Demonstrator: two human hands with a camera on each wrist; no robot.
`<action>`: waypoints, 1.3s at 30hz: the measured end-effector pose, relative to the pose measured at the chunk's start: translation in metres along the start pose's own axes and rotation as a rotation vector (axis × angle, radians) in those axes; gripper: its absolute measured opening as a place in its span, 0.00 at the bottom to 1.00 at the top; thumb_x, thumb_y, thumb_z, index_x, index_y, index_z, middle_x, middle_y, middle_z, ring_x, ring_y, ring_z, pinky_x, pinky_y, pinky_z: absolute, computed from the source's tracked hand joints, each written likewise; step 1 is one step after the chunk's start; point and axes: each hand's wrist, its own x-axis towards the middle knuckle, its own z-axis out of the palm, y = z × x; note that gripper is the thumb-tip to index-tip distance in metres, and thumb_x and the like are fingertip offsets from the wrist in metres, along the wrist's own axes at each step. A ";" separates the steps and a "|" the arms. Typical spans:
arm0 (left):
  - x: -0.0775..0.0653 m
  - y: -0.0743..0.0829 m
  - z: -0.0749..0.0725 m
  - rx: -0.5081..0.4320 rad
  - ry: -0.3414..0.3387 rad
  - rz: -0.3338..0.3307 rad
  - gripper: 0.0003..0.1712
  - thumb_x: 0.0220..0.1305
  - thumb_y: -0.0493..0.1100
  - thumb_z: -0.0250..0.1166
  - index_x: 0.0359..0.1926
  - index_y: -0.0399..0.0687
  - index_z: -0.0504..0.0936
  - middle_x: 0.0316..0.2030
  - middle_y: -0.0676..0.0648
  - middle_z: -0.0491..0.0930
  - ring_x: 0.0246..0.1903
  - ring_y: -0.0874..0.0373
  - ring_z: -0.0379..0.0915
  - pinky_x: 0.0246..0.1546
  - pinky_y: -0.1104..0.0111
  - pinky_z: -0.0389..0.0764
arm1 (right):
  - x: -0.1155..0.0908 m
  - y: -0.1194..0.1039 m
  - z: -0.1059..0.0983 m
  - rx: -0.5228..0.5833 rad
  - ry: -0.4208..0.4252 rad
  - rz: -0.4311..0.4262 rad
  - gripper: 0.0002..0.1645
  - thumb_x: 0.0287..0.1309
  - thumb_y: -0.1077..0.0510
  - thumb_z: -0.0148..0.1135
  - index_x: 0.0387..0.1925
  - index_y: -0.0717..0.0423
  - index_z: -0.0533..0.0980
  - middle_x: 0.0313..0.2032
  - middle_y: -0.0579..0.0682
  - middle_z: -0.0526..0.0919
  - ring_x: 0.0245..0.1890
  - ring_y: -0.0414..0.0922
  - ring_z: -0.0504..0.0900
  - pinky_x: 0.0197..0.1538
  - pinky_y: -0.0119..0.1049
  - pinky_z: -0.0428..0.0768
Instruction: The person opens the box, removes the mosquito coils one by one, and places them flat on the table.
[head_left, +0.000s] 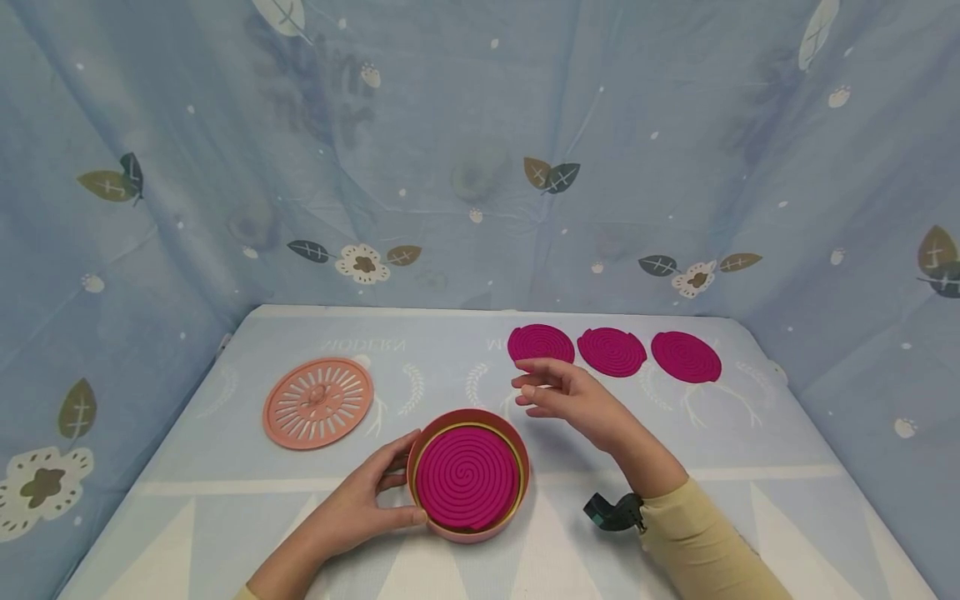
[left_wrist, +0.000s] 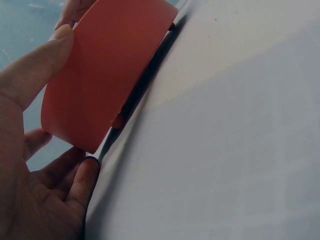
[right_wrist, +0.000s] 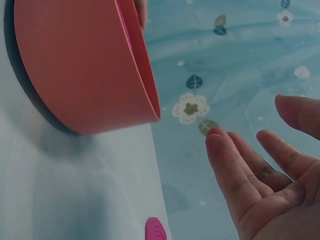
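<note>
A round salmon-pink mosquito coil holder (head_left: pixel 523 492) with a yellow inner rim stands on the table near its front. Inside it lies a magenta mosquito coil (head_left: pixel 467 477), flat and face up. My left hand (head_left: pixel 375 500) grips the holder's left side, thumb at the front and fingers farther back. In the left wrist view the thumb (left_wrist: pixel 47 60) lies against the outer wall, with other fingers low by the base. My right hand (head_left: pixel 566 400) is in the air right of and behind the holder, holding nothing, its fingers apart and slightly bent.
Beyond my right hand, three more magenta coils lie in a row along the back: a left one (head_left: pixel 542 342), a middle one (head_left: pixel 612 352) and a right one (head_left: pixel 686 357). The slotted pink lid (head_left: pixel 318 403), with a central knob, lies at the left. A blue curtain (head_left: pixel 480 167) surrounds the table.
</note>
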 end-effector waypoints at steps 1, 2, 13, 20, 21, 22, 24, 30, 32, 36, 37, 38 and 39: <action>0.000 0.000 0.000 0.000 0.000 0.002 0.58 0.46 0.53 0.81 0.75 0.64 0.58 0.64 0.55 0.70 0.63 0.57 0.67 0.63 0.67 0.73 | 0.000 0.001 0.002 0.000 -0.006 0.001 0.32 0.66 0.52 0.64 0.67 0.55 0.68 0.58 0.57 0.78 0.53 0.53 0.81 0.54 0.45 0.84; 0.000 0.000 0.000 0.001 -0.001 0.004 0.58 0.46 0.53 0.81 0.75 0.64 0.58 0.64 0.55 0.70 0.63 0.57 0.67 0.63 0.67 0.73 | 0.000 0.001 0.004 0.001 -0.010 0.006 0.31 0.66 0.52 0.64 0.67 0.54 0.68 0.58 0.57 0.78 0.53 0.53 0.81 0.54 0.45 0.84; 0.001 -0.001 0.000 0.006 0.000 0.010 0.58 0.46 0.53 0.81 0.75 0.64 0.58 0.64 0.56 0.69 0.63 0.58 0.67 0.63 0.67 0.73 | -0.001 0.007 0.018 -0.010 -0.065 0.004 0.28 0.67 0.55 0.63 0.66 0.54 0.70 0.57 0.60 0.78 0.54 0.57 0.80 0.56 0.46 0.82; 0.001 0.001 0.001 0.005 0.002 0.005 0.58 0.45 0.53 0.81 0.75 0.63 0.58 0.64 0.56 0.70 0.63 0.58 0.67 0.63 0.66 0.73 | -0.002 0.011 0.033 -0.067 -0.123 0.024 0.28 0.67 0.53 0.63 0.66 0.51 0.71 0.56 0.57 0.80 0.54 0.53 0.80 0.57 0.45 0.81; 0.001 0.001 0.001 0.003 0.001 0.007 0.58 0.45 0.53 0.81 0.75 0.63 0.58 0.64 0.56 0.70 0.63 0.58 0.67 0.63 0.66 0.73 | -0.002 0.012 0.035 -0.085 -0.132 0.022 0.28 0.67 0.53 0.63 0.66 0.51 0.71 0.56 0.56 0.80 0.54 0.52 0.80 0.57 0.44 0.82; 0.001 0.001 0.001 0.001 0.000 0.009 0.58 0.46 0.53 0.81 0.75 0.62 0.58 0.64 0.55 0.70 0.63 0.57 0.67 0.63 0.66 0.73 | -0.003 0.012 0.037 -0.102 -0.138 0.021 0.28 0.67 0.52 0.62 0.66 0.51 0.71 0.56 0.55 0.80 0.55 0.51 0.80 0.57 0.42 0.82; 0.001 0.001 0.001 0.002 -0.001 0.011 0.58 0.46 0.53 0.81 0.75 0.62 0.58 0.64 0.55 0.70 0.63 0.57 0.67 0.63 0.66 0.74 | -0.004 0.011 0.041 -0.133 -0.145 0.016 0.27 0.68 0.51 0.61 0.66 0.51 0.71 0.56 0.54 0.80 0.55 0.48 0.79 0.56 0.39 0.82; 0.000 -0.001 0.000 0.001 0.004 0.013 0.57 0.46 0.52 0.81 0.74 0.65 0.59 0.64 0.55 0.70 0.63 0.58 0.67 0.63 0.67 0.74 | -0.005 0.009 0.046 -0.163 -0.156 0.006 0.26 0.68 0.51 0.60 0.66 0.48 0.71 0.55 0.52 0.81 0.56 0.46 0.79 0.56 0.34 0.81; 0.000 -0.002 0.000 0.003 0.005 0.018 0.57 0.46 0.52 0.81 0.74 0.65 0.59 0.64 0.55 0.70 0.63 0.57 0.67 0.63 0.67 0.74 | -0.005 0.008 0.046 -0.160 -0.164 0.005 0.26 0.69 0.52 0.60 0.66 0.49 0.71 0.55 0.53 0.81 0.57 0.47 0.78 0.56 0.34 0.81; 0.000 -0.003 0.000 0.011 0.007 0.018 0.57 0.46 0.54 0.81 0.74 0.66 0.59 0.64 0.56 0.70 0.63 0.58 0.67 0.62 0.67 0.74 | -0.005 0.008 0.046 -0.156 -0.168 0.002 0.26 0.69 0.54 0.59 0.66 0.50 0.71 0.55 0.54 0.81 0.56 0.49 0.79 0.55 0.33 0.82; 0.000 -0.003 0.000 0.013 0.008 0.017 0.57 0.46 0.54 0.81 0.74 0.67 0.59 0.63 0.56 0.70 0.62 0.58 0.68 0.62 0.67 0.74 | -0.005 0.009 0.046 -0.156 -0.171 0.001 0.26 0.68 0.55 0.59 0.66 0.50 0.71 0.54 0.53 0.81 0.56 0.49 0.79 0.54 0.34 0.82; 0.000 -0.003 0.001 0.014 0.010 0.016 0.57 0.46 0.55 0.81 0.74 0.67 0.60 0.63 0.56 0.70 0.62 0.58 0.68 0.62 0.67 0.74 | -0.005 0.009 0.046 -0.155 -0.174 0.000 0.26 0.68 0.55 0.59 0.66 0.50 0.70 0.54 0.53 0.81 0.56 0.49 0.79 0.54 0.34 0.82; 0.000 -0.003 0.001 0.014 0.011 0.017 0.57 0.45 0.55 0.81 0.74 0.67 0.60 0.63 0.56 0.70 0.62 0.58 0.68 0.62 0.67 0.74 | -0.005 0.009 0.046 -0.156 -0.177 -0.001 0.27 0.68 0.55 0.60 0.67 0.50 0.70 0.53 0.53 0.81 0.55 0.48 0.79 0.54 0.34 0.82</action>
